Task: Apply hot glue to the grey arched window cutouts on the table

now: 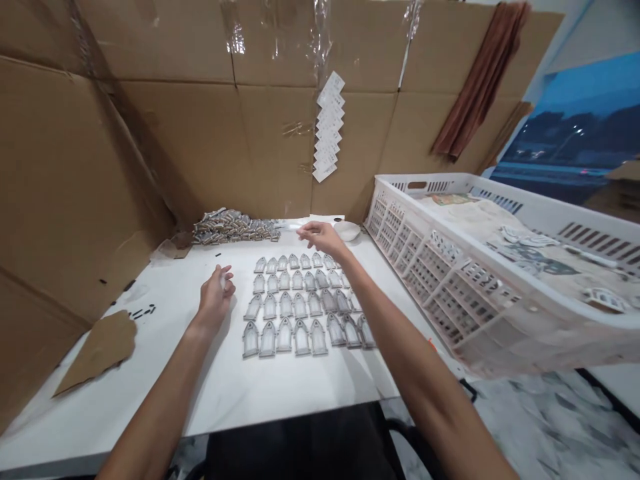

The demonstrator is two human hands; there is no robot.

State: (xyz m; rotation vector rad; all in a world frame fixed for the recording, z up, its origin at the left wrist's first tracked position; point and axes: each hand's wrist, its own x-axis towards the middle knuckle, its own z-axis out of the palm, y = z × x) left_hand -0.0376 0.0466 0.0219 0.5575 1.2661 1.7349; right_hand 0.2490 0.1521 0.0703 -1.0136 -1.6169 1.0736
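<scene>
Bare forearms [410, 333] overhang the desk [225, 393], its small frames [285, 335] rowed likely for easy reach. Left hand [215, 297] and right hand [323, 239] curl their fingers; whether they pinch anything, I cannot tell.

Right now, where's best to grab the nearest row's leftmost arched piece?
Probably pinch its straight bottom end, coming from the person's side: the arched piece points away, that end faces bare white table, and the next piece sits close on its right.
</scene>
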